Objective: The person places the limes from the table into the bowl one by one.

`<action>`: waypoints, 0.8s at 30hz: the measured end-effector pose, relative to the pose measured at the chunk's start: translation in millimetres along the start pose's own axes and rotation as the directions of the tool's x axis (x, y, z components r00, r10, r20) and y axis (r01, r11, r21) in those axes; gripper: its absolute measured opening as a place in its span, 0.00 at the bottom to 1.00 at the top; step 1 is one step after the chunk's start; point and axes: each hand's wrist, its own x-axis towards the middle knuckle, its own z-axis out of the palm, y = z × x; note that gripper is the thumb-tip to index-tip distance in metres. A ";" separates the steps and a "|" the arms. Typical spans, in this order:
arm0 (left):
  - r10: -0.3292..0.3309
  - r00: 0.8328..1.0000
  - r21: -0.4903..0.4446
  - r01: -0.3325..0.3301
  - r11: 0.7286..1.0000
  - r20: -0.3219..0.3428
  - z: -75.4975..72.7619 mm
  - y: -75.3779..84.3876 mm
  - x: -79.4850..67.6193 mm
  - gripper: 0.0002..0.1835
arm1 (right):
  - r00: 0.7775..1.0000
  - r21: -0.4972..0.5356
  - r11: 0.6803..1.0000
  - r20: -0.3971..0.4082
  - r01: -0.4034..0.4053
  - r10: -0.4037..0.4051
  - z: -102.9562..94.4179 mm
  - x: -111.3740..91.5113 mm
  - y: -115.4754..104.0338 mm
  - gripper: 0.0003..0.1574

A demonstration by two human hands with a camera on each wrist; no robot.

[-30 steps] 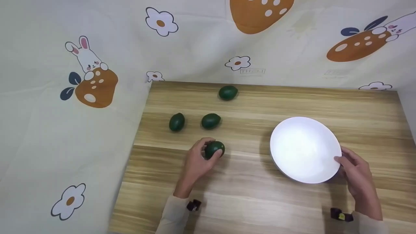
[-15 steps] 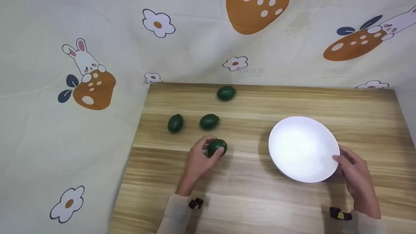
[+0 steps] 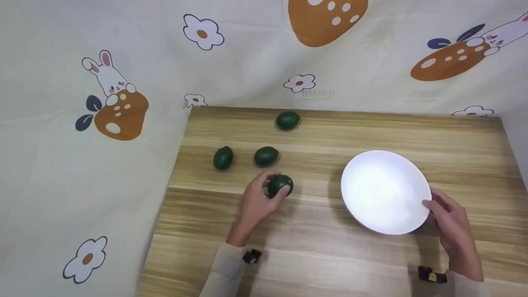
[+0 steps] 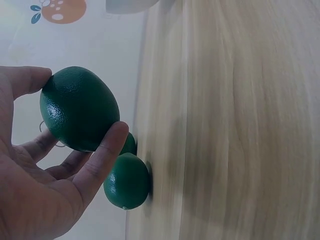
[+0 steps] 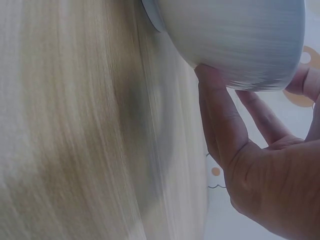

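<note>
My left hand (image 3: 258,204) holds a dark green lime (image 3: 281,186) between thumb and fingertips. In the left wrist view that lime (image 4: 79,109) is up off the table, with clear air below it. My right hand (image 3: 453,227) pinches the rim of a white bowl (image 3: 385,192) at its right side, thumb on the edge. The right wrist view has its fingers (image 5: 220,110) under the outer wall of the bowl (image 5: 240,40). Nothing shows inside the bowl. Three more limes lie on the table: one at the left (image 3: 223,158), a middle lime (image 3: 266,156) and a far lime (image 3: 288,121).
The wood-grain table (image 3: 321,255) runs back to a wall covered in pale cloth (image 3: 247,62) printed with rabbits, flowers and orange strawberries. The same cloth hangs along the left side. Dark wrist mounts sit on both sleeves.
My left hand has moved slightly right and away from me with the lime in it. The right hand and the bowl stay about where they were; the other limes lie unmoved.
</note>
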 end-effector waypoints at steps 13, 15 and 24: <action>-0.002 1.000 -0.025 0.003 1.000 0.025 5.5 5.4 5.7 0.25 | 1.000 0.001 1.000 0.000 -0.006 0.006 -0.9 0.4 0.6 0.20; -0.006 1.000 -0.017 0.006 1.000 0.030 5.9 6.1 6.2 0.25 | 1.000 -0.007 1.000 -0.002 -0.009 0.009 -0.9 0.2 0.7 0.20; -0.022 0.999 0.002 0.022 1.000 0.046 10.6 6.4 6.3 0.26 | 0.999 -0.044 0.998 -0.012 -0.045 0.044 -1.4 0.0 1.3 0.18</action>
